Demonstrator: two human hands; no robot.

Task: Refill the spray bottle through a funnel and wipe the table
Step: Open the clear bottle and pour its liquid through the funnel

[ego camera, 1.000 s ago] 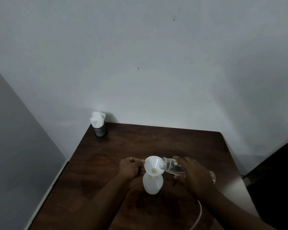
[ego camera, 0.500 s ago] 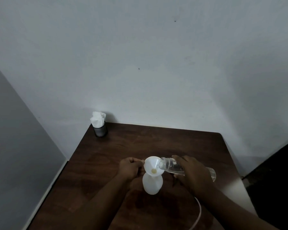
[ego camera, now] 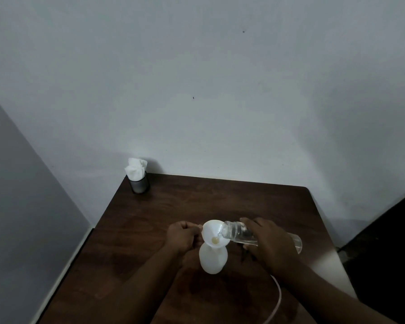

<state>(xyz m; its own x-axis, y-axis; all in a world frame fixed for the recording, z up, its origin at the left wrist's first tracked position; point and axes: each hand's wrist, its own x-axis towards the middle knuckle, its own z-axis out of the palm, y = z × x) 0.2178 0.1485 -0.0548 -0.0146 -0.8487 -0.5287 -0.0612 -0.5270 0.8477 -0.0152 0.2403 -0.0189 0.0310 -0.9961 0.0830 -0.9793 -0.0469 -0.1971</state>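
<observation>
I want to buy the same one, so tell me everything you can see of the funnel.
The funnel is white, plain and looks like plastic: a wide round cone narrowing to a small hole that shows yellowish. It sits upright, slightly tilted, in the neck of the white spray bottle. The left hand pinches its left rim. The clear bottle, held by the right hand, lies with its mouth over the right rim.

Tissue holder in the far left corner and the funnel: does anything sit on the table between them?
No. In the head view the stretch of dark wooden table between the tissue holder and the funnel is bare.
</observation>
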